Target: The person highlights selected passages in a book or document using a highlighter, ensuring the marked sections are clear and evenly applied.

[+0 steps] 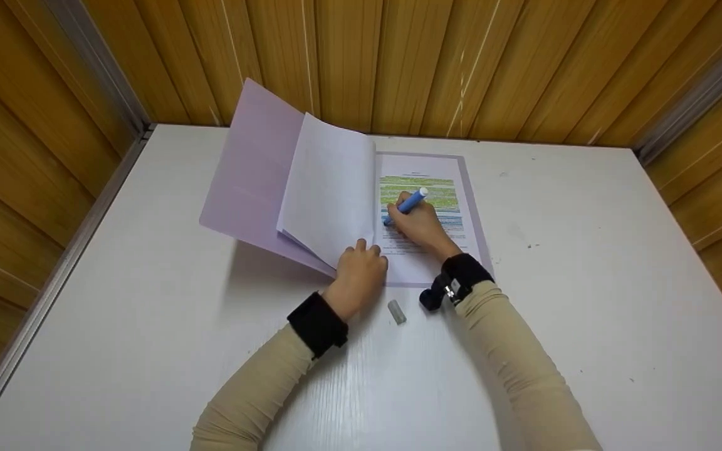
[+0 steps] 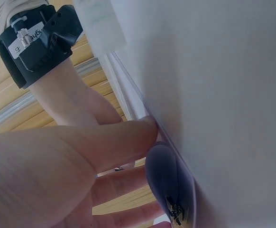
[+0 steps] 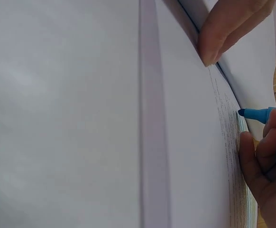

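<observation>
A blue highlighter (image 1: 406, 204), gripped in the right hand (image 1: 420, 227), marks a printed page (image 1: 427, 213) of a lilac-covered booklet (image 1: 254, 169) on a white table (image 1: 586, 282). The left hand (image 1: 360, 272), fingers curled against the raised pages (image 1: 329, 188), props them up; should they slip, they may fall onto the tip and smear, and the loose cap (image 1: 397, 311) could roll away.

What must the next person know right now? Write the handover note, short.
Left hand: holds the turned pages up off the printed page.
Right hand: grips the blue marker, tip on the text.
Folder: lies open on the table, cover folded left. Cap: on the table between the wrists.
Done: upper lines marked green, lines below them blue.
Left: the lower lines on the page are unmarked; the cap is off.
</observation>
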